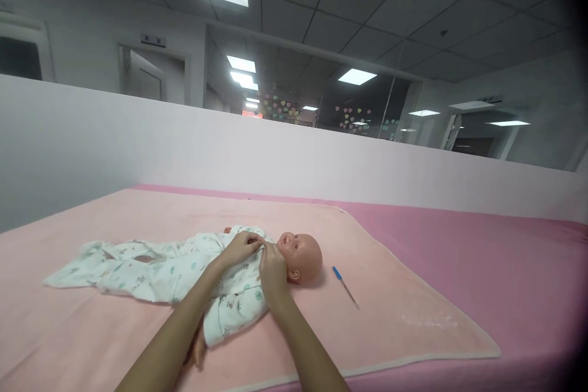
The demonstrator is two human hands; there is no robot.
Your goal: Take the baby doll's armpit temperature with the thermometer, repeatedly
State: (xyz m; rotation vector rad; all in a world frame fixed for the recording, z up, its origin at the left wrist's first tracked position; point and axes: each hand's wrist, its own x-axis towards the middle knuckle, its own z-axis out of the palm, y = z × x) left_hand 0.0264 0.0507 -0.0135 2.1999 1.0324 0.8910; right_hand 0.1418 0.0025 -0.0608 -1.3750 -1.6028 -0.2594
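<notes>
A baby doll (303, 259) lies on its back, its bald head to the right and its face turned up. It wears a white printed baby outfit (156, 278) with long sleeves and legs. At the neckline, my left hand (241, 247) and my right hand (273, 266) meet, fingertips pinched together on the cloth. The bit of fabric between the fingers is too small to make out. One doll hand (198, 349) sticks out of the near sleeve, beside my left forearm.
Right of the doll's head lies a thin rod with a blue handle (337, 273). A peach blanket (390, 324) is spread over a pink surface (459, 245). Behind runs a low white wall (294, 156), with glass panels and doorways beyond it.
</notes>
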